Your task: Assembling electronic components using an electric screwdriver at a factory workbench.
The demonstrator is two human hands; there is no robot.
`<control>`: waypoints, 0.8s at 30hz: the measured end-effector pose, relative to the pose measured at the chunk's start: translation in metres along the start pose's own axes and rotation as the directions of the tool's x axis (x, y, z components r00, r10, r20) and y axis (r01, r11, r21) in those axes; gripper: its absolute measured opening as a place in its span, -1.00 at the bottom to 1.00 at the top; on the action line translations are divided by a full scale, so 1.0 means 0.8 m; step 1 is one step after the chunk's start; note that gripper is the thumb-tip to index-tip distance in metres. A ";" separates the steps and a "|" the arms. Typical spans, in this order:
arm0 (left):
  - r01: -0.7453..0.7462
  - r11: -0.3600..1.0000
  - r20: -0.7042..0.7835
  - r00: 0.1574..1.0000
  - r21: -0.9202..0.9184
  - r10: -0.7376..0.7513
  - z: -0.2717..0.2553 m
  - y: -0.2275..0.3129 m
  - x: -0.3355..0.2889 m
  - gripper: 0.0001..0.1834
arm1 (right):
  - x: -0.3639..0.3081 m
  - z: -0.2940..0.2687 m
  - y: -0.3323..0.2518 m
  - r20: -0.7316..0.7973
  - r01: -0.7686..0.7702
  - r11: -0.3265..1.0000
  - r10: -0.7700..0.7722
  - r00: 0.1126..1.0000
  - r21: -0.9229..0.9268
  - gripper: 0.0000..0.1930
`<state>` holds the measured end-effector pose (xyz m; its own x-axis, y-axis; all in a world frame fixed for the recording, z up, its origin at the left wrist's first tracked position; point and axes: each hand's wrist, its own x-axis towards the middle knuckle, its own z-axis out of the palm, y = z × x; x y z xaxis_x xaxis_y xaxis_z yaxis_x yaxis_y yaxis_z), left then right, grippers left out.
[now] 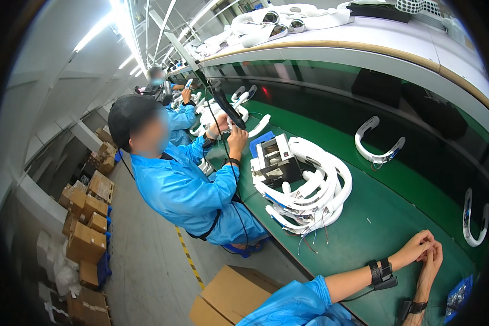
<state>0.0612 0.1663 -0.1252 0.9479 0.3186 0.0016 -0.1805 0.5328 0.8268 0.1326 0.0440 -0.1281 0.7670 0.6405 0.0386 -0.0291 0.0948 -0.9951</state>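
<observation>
Can't spot anything clearly finished tbh, probably plenty left judging by the loose wires on the white U-shaped housings piled left of and beyond the left hand and right hand, fingers touching, can't tell if gripping anything.

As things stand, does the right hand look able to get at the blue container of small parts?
Probably yes: the blue container lies nearby and nothing visible stands between it and the right hand. That hand would likely have to part from the left hand first, as the two touch.
</observation>
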 end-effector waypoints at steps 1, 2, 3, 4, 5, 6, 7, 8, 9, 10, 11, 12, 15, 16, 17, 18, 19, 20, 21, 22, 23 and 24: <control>0.001 1.000 0.002 1.000 0.000 -0.001 -0.001 -0.001 0.000 -0.92 | 0.001 -0.002 0.003 0.003 0.003 1.000 -0.003 1.000 -0.002 -0.79; 0.010 1.000 0.013 1.000 0.000 -0.010 -0.002 -0.001 0.000 -0.92 | 0.002 -0.003 0.007 0.005 0.005 1.000 -0.005 1.000 -0.004 -0.79; 0.016 1.000 0.022 1.000 0.001 -0.016 -0.004 -0.002 0.001 -0.92 | 0.003 -0.005 0.009 0.007 0.007 1.000 -0.007 1.000 -0.003 -0.79; 0.014 1.000 0.021 1.000 0.003 -0.014 -0.005 -0.003 0.001 -0.92 | 0.004 -0.006 0.011 0.019 0.009 1.000 -0.009 1.000 0.002 -0.78; 0.003 1.000 0.021 1.000 0.008 -0.003 -0.005 -0.003 0.002 -0.92 | 0.005 -0.007 0.012 0.031 0.011 1.000 -0.012 0.999 0.006 -0.78; -0.006 1.000 0.023 1.000 0.012 0.006 -0.006 -0.001 0.001 -0.92 | 0.004 -0.006 0.012 0.032 0.012 1.000 -0.012 0.999 0.008 -0.78; -0.007 1.000 0.023 1.000 0.014 0.007 -0.006 0.000 0.001 -0.92 | 0.002 -0.004 0.009 0.016 0.014 1.000 -0.014 1.000 -0.007 -0.77; 0.005 1.000 0.018 1.000 0.023 -0.005 -0.004 0.002 0.000 -0.91 | 0.002 -0.003 0.008 0.001 0.016 1.000 -0.016 1.000 -0.022 -0.76; 0.016 0.999 0.012 1.000 0.028 -0.017 -0.002 0.002 -0.001 -0.91 | 0.001 -0.005 0.009 0.004 0.015 1.000 -0.015 1.000 -0.023 -0.76; 0.015 1.000 0.009 1.000 0.027 -0.015 -0.001 0.003 -0.002 -0.91 | 0.002 -0.008 0.010 0.016 0.015 1.000 -0.015 1.000 -0.021 -0.76; 0.017 1.000 0.013 1.000 0.016 -0.017 -0.001 0.004 -0.004 -0.91 | 0.002 -0.010 0.011 0.028 0.015 1.000 -0.014 1.000 -0.020 -0.76; 0.017 1.000 0.017 1.000 0.007 -0.017 -0.002 0.004 -0.004 -0.91 | 0.002 -0.008 0.008 0.032 0.015 1.000 -0.014 0.999 -0.019 -0.76; -0.002 1.000 0.004 1.000 -0.006 0.002 0.001 0.002 -0.004 -0.91 | 0.000 0.000 0.001 0.038 0.013 0.999 -0.012 0.999 -0.036 -0.77; -0.003 1.000 0.001 1.000 -0.008 0.003 0.000 0.002 -0.004 -0.91 | 0.000 0.003 0.002 0.014 0.016 1.000 -0.016 1.000 -0.023 -0.77; 0.000 1.000 0.010 1.000 -0.011 0.000 -0.001 0.002 -0.004 -0.91 | 0.000 0.004 0.002 -0.009 0.019 1.000 -0.019 1.000 -0.011 -0.78; 0.003 1.000 0.017 1.000 -0.014 -0.003 -0.001 0.003 -0.005 -0.90 | 0.000 0.005 0.002 -0.005 0.016 1.000 -0.016 1.000 -0.012 -0.78; 0.003 1.000 0.013 1.000 -0.016 -0.003 -0.001 0.003 -0.005 -0.90 | -0.001 0.004 0.001 -0.001 0.014 1.000 -0.014 1.000 -0.020 -0.77; -0.002 1.000 0.012 1.000 -0.020 0.002 0.000 0.004 -0.005 -0.90 | -0.001 0.003 0.000 0.004 0.011 1.000 -0.011 1.000 -0.027 -0.77; -0.007 1.000 0.013 1.000 -0.022 0.007 0.000 0.003 -0.004 -0.90 | 0.000 0.003 0.001 0.005 0.010 1.000 -0.010 1.000 -0.027 -0.77; -0.007 1.000 0.012 1.000 -0.022 0.007 -0.001 0.002 -0.003 -0.90 | 0.001 0.000 0.003 0.012 0.012 0.999 -0.012 1.000 -0.030 -0.77; -0.004 1.000 0.016 1.000 -0.016 0.004 -0.002 0.002 -0.002 -0.90 | 0.001 -0.001 0.004 0.019 0.015 0.999 -0.014 1.000 -0.034 -0.77; -0.001 1.000 0.019 1.000 -0.009 0.001 -0.003 -0.001 -0.001 -0.90 | 0.001 0.000 0.003 0.019 0.014 0.999 -0.013 1.000 -0.033 -0.77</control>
<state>0.0599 0.1673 -0.1272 0.9525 0.3042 0.0134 -0.1837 0.5392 0.8219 0.1329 0.0445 -0.1307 0.7549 0.6537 0.0533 0.0024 0.0784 -0.9969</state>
